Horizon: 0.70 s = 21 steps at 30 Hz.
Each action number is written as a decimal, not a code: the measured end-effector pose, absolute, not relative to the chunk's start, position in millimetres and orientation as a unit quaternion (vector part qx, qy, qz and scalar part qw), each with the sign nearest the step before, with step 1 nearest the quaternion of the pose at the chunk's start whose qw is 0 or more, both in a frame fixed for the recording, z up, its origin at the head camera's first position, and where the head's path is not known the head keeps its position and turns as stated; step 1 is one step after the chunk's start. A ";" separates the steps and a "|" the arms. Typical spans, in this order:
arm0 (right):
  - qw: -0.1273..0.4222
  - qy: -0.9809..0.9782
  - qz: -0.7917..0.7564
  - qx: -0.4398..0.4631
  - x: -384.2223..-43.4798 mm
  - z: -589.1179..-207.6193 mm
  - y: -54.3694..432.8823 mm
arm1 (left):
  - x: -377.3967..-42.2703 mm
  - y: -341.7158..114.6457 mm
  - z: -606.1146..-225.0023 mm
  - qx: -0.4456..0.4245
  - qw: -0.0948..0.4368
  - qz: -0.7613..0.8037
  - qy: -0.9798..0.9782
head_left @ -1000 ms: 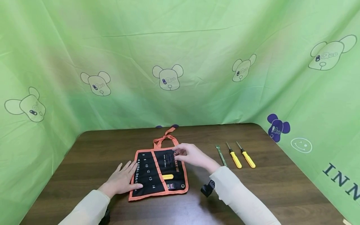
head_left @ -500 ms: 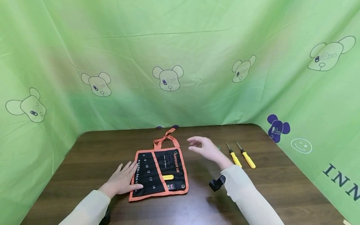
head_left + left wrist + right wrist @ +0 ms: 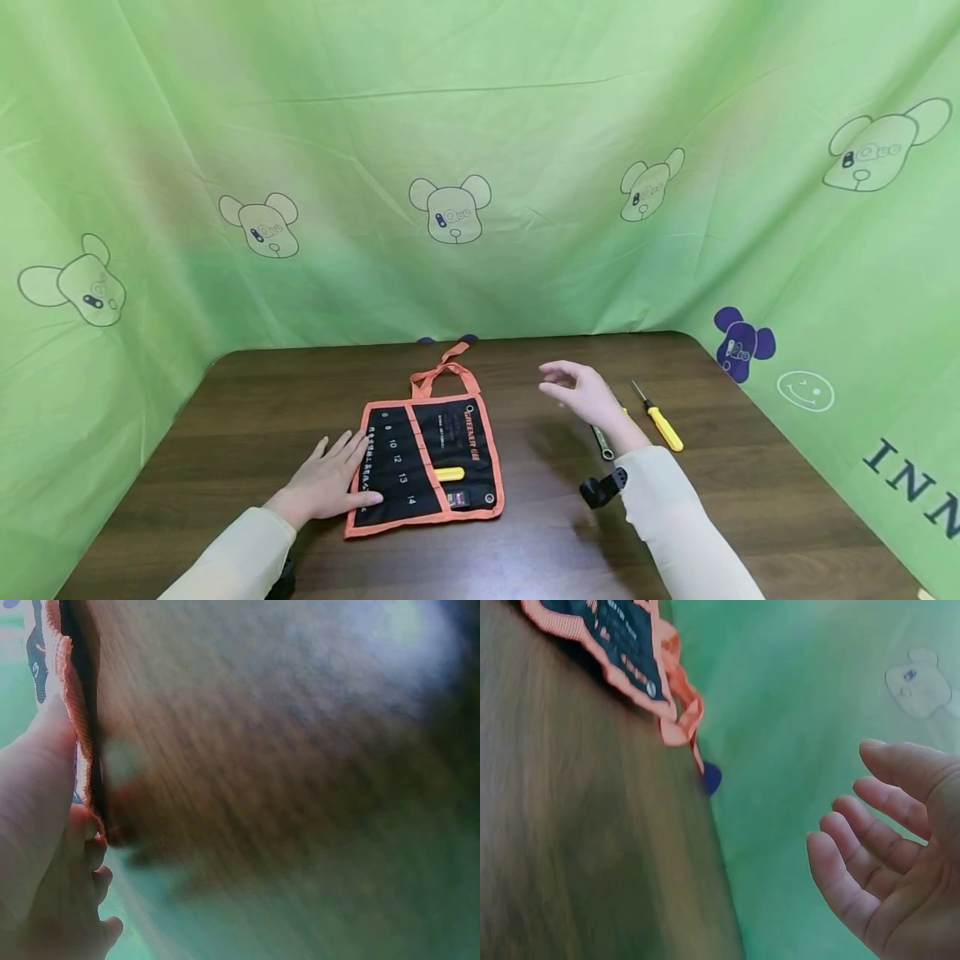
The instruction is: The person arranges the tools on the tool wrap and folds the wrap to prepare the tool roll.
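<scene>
A black tool pouch [image 3: 450, 446] with orange edging lies flat on the table, its numbered pockets at the left. A yellow handle [image 3: 450, 474] sticks out of one pocket. My left hand [image 3: 326, 483] rests spread on the pouch's left edge; the left wrist view catches the fingers along the orange trim [image 3: 64, 682]. My right hand [image 3: 588, 396] hangs over the table right of the pouch, fingers loosely bent and holding nothing, as the right wrist view shows its bare palm [image 3: 900, 877]. Beneath the right wrist lies a green-tinted wrench [image 3: 603, 443], partly hidden. A yellow screwdriver [image 3: 663, 427] lies farther right.
Another screwdriver [image 3: 623, 407] is mostly hidden behind the right hand. Orange straps [image 3: 444, 371] stretch from the pouch toward the back edge of the brown table [image 3: 285, 392]. A green printed curtain [image 3: 450, 292] stands around the back and sides.
My right hand has left the pouch's upper right corner and moved right, over the wrench and screwdrivers. The left hand and the pouch stay where they were.
</scene>
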State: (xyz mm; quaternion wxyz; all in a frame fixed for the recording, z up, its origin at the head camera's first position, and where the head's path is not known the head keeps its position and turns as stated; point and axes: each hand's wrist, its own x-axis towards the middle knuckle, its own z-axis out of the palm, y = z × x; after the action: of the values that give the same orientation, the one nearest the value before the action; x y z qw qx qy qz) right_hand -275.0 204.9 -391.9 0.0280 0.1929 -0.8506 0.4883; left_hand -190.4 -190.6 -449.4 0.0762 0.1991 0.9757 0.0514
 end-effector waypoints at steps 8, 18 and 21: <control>0.021 -0.857 0.490 0.157 -276.7 -405.3 224.8 | -188.9 -189.6 -446.3 0.196 0.076 0.057 0.976; 0.011 -0.870 0.476 0.125 -277.4 -423.0 243.1 | -189.0 -189.1 -447.4 0.193 0.074 0.051 0.977; 0.012 -0.879 0.464 0.110 -277.2 -428.2 246.9 | -189.6 -189.6 -449.0 0.194 0.074 0.052 0.977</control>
State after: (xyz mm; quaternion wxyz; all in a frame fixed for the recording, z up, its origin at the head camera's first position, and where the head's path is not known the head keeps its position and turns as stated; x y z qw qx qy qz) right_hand -277.2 246.9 -428.2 0.0115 0.1100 -0.8789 0.4639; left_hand -189.6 -189.6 -449.0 0.0743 0.1944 0.9767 0.0522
